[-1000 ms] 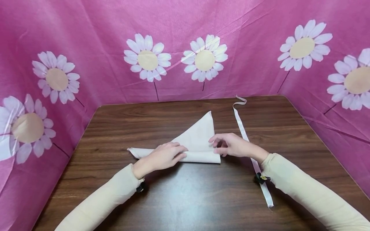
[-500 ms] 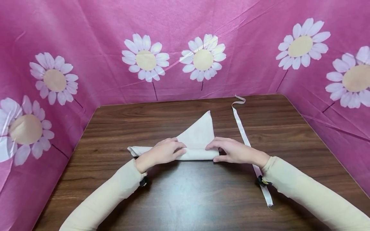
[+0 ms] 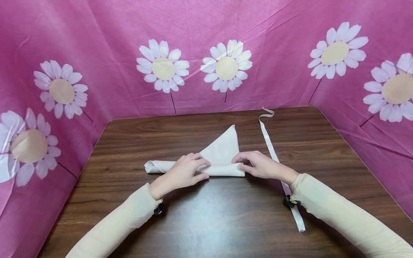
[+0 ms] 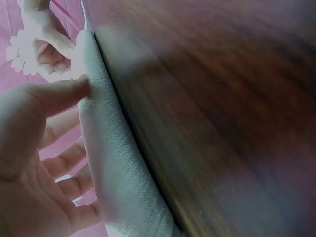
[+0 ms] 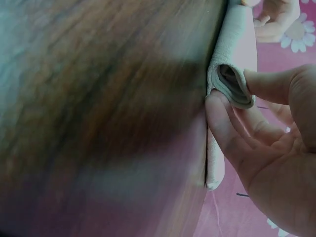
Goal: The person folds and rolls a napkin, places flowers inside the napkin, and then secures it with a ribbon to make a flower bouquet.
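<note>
A whitish cloth napkin (image 3: 221,148) lies on the table, its near side rolled into a tube (image 3: 224,170) and its far part flat, tapering to a point. My left hand (image 3: 184,170) straddles the middle of the roll, thumb at the near side and fingers over the far side. At the right end, my right hand (image 3: 259,165) pinches the roll between thumb and fingers. In the right wrist view the roll's hollow end (image 5: 232,84) shows beside the thumb. The roll's left end (image 3: 151,166) shows spiral layers beyond my left hand.
A white ribbon (image 3: 269,141) runs lengthwise on the right of the brown wooden table (image 3: 206,215), partly under my right wrist, with a curled far end. A pink cloth backdrop (image 3: 193,21) with daisies surrounds the table's back and sides.
The roll has turned away from me and taken up more of the flat cloth. Its left end has wound into a spiral. My right hand has closed in on the roll's right end.
</note>
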`<move>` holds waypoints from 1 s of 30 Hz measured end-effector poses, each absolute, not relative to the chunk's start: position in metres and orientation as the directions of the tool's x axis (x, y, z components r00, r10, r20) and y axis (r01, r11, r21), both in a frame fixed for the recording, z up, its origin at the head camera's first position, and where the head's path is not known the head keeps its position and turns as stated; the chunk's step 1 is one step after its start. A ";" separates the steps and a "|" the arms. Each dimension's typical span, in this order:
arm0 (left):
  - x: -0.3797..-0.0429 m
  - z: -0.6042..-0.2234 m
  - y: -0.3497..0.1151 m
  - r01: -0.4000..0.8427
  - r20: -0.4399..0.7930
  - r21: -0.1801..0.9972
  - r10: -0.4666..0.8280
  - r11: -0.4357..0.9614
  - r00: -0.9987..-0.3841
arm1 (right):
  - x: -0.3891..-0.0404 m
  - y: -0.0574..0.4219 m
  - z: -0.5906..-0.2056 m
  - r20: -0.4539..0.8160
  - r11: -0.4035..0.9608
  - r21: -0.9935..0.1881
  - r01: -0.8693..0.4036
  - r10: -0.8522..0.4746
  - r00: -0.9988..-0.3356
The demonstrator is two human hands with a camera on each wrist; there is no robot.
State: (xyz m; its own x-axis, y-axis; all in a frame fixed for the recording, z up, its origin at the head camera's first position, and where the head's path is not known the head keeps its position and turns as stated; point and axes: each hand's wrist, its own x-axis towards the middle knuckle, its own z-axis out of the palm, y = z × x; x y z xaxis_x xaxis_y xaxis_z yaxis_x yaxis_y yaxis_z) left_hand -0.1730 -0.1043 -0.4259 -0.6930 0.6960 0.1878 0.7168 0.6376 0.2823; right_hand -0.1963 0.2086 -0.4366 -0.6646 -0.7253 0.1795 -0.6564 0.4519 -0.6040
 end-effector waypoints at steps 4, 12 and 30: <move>-0.173 -0.426 -0.105 0.721 0.187 0.277 0.700 0.635 -0.689 | -0.200 0.209 -0.436 0.130 0.483 -0.627 -0.610 -0.708 -0.694; -0.183 -0.426 -0.102 0.734 0.180 0.307 0.721 0.605 -0.670 | -0.201 0.210 -0.430 0.191 0.442 -0.670 -0.597 -0.675 -0.713; -0.188 -0.420 -0.099 0.654 0.024 0.397 0.705 0.644 -0.709 | -0.196 0.201 -0.430 0.183 0.454 -0.556 -0.696 -0.750 -0.635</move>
State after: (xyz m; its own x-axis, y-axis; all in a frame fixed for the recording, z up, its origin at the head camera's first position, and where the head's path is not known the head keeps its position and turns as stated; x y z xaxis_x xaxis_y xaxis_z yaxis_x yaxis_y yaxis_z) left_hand -0.1877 -0.0987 -0.4202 -0.7086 0.7052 0.0237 0.6540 0.6438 0.3973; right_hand -0.1965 0.2009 -0.4298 -0.6353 -0.7504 0.1826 -0.6961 0.4541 -0.5561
